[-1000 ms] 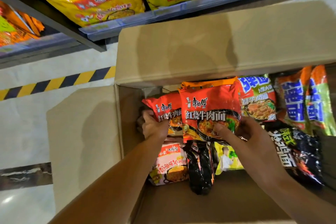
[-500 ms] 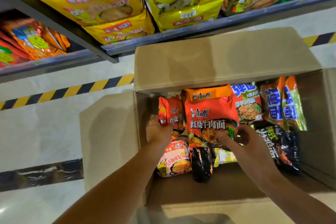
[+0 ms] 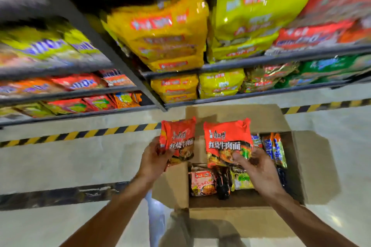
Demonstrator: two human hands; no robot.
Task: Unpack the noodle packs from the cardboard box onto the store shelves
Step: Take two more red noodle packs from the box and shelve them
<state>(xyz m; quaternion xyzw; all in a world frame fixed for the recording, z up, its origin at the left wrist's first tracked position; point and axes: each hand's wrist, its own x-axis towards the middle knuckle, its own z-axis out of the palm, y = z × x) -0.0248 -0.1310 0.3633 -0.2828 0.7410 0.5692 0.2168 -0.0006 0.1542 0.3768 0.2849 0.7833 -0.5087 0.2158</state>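
My left hand [image 3: 153,159] grips a red noodle pack [image 3: 178,138] by its lower left corner, held up above the box's left flap. My right hand [image 3: 256,168] grips a second red noodle pack [image 3: 226,140] by its lower edge, thumb on the front, above the open cardboard box [image 3: 313,166]. Inside the box lie several more packs: a pink one [image 3: 201,182], a black one [image 3: 222,183], a yellow-green one [image 3: 242,180] and blue-orange ones [image 3: 274,148] upright at the right. The store shelves [image 3: 230,62] rise ahead, stocked with packs.
Yellow multi-packs [image 3: 166,32] and lime-yellow ones [image 3: 253,18] fill the upper shelf, red ones [image 3: 321,30] at the right. Lower left shelves [image 3: 66,94] hold red and orange packs. A black-yellow hazard stripe [image 3: 80,134] runs along the pale floor below the shelves.
Both hands have lifted their red packs up out of the box. The view has tilted up, showing more shelf levels, with motion blur.
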